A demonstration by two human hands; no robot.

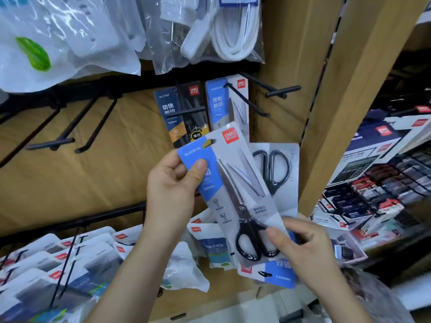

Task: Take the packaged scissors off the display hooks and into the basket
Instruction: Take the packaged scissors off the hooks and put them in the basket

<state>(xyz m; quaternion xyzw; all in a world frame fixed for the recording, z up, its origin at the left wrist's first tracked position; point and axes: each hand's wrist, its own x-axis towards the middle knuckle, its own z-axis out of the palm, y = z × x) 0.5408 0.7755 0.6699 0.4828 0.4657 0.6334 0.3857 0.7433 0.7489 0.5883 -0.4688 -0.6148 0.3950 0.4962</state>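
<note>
Shop display wall, black hooks [247,101] bearing two hanging packs [224,106]: left hand [171,183] pinches the off-hook scissors pack [242,183] at its top corner, right hand [303,243] grips its handle end over a second pack [279,173]; basket unseen, so both are best squared together before lowering.

A scissors pack [235,183] lies between left hand [172,190] and right hand [303,248], a second pack [284,159] behind it, two hanging packs [219,106] above.
</note>
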